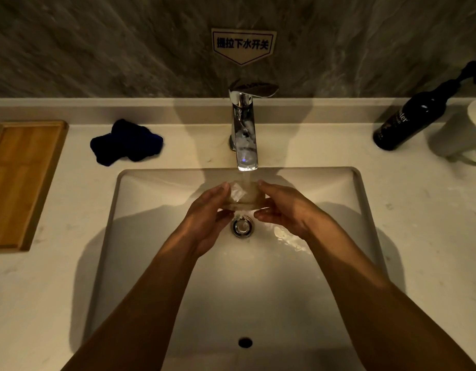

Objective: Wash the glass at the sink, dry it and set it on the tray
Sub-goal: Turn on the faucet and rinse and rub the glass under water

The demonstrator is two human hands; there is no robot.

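A clear glass is held under the running water from the chrome faucet, above the drain of the white sink. My left hand grips its left side and my right hand grips its right side, fingers curled round it. Water streams into the glass and spills down toward the drain. A dark blue cloth lies crumpled on the counter left of the faucet. The wooden tray sits at the far left of the counter.
A black pump bottle stands at the back right, with a white mug beside it. A sign hangs on the stone wall above the faucet. The sink drain lies below my hands.
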